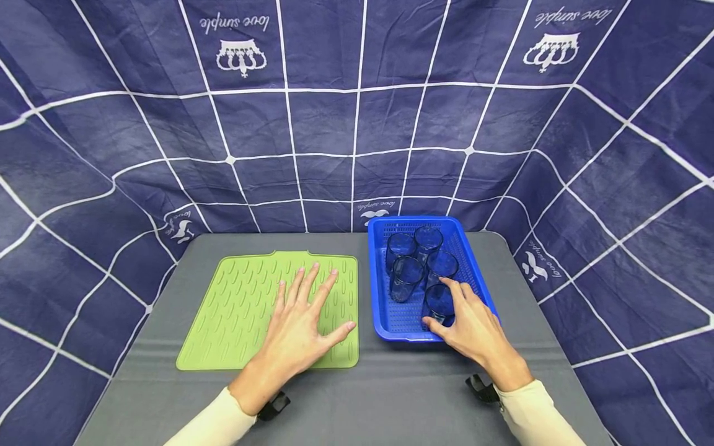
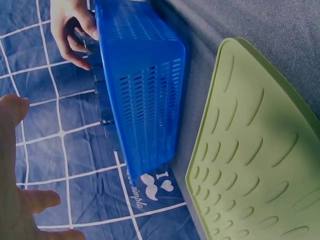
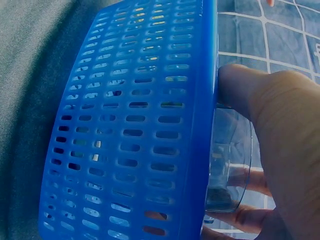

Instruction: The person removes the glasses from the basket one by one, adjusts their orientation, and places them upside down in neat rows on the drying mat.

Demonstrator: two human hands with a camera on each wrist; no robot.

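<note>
Several clear drinking glasses stand upright in a blue perforated plastic basket, their rims upward. My right hand reaches over the basket's near right corner and grips the nearest glass, thumb on one side and fingers on the other. In the right wrist view this glass shows above the basket rim, with the fingers curled round its far side. My left hand hovers over a green ridged drying mat, fingers spread and holding nothing. In the left wrist view its fingers show at the edge, apart from the mat.
Mat and basket lie side by side on a grey-covered table, a narrow strip of cloth between them. A blue checked curtain encloses the back and both sides. Other glasses, such as one at the middle left, stand close behind the gripped one.
</note>
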